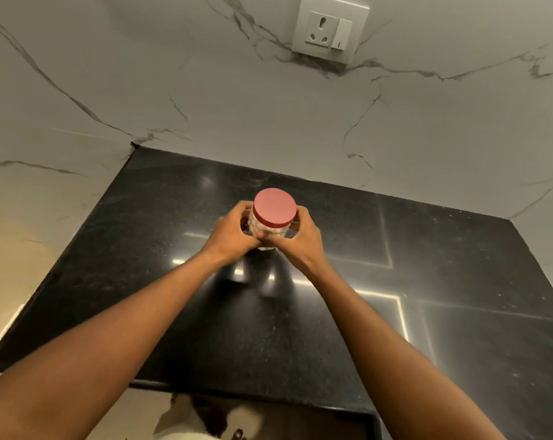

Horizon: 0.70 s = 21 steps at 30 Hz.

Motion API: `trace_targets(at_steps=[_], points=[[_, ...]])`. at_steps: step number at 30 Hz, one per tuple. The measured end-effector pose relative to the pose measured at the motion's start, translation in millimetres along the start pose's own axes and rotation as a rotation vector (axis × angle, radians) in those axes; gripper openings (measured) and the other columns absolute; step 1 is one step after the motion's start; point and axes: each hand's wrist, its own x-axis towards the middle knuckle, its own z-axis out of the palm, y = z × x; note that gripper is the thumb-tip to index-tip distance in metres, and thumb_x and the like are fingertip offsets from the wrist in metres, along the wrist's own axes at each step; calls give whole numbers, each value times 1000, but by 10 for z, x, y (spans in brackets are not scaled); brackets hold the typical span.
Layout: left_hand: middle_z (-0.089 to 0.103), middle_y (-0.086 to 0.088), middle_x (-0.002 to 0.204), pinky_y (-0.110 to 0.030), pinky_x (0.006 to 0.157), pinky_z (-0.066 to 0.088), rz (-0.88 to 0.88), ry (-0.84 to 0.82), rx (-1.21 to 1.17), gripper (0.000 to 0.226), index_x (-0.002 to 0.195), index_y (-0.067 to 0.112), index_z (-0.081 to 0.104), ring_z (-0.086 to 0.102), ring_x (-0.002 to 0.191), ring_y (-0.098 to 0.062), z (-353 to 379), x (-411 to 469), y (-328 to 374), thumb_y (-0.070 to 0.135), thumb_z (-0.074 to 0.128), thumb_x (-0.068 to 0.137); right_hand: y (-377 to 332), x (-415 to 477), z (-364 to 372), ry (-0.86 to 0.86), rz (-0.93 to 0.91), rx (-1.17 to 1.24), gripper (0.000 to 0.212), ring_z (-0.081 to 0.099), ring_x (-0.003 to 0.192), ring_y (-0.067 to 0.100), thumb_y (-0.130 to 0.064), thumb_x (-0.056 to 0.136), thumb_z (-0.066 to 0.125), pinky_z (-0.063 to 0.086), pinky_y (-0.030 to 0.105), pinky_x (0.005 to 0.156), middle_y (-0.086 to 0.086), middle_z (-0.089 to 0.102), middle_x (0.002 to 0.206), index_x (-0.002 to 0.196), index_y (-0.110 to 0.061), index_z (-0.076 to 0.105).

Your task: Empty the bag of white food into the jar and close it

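Observation:
A clear jar (268, 231) holding white food stands upright on the black counter (443, 281), with a red lid (274, 206) on top. My left hand (232, 231) wraps the jar's left side and my right hand (302, 238) wraps its right side, thumbs meeting in front. The hands cover most of the jar's body. No bag is in view.
Marble walls rise behind and to the left of the counter, with a white socket and switch (330, 27) high on the back wall. The counter's front edge (237, 392) runs below my forearms.

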Motion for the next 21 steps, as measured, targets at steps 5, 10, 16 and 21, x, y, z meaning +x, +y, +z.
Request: trace_targets(at_steps=[5,10,16,21], points=[[65,11,125,-37,106,54,-22,-29,-18,76,132,38,49,64,123,-15,-159,333,-158,14,88,70,45,336,221,-9,26,18,95,60,106,-6,-58,58,95,46,11,86,-23,58,115,133,-32,44],[67,11,125,-38,109,54,-56,-42,-59,75,137,28,52,65,120,-9,-152,439,-315,3,88,75,130,434,323,-6,-17,-112,97,62,112,4,-73,61,86,50,20,91,-17,59,125,139,-31,43],[60,-3,148,-47,118,44,-81,-54,82,99,156,23,40,57,135,-19,-167,341,-151,22,93,73,73,351,273,-86,-6,-253,107,54,134,15,-71,72,79,50,46,112,1,49,156,156,-27,29],[14,-12,175,-45,127,17,-81,103,371,115,167,16,4,8,162,-28,-206,-12,-59,32,84,86,-3,129,130,7,-171,-612,100,21,159,29,-60,96,61,29,58,124,13,17,173,165,-11,7]])
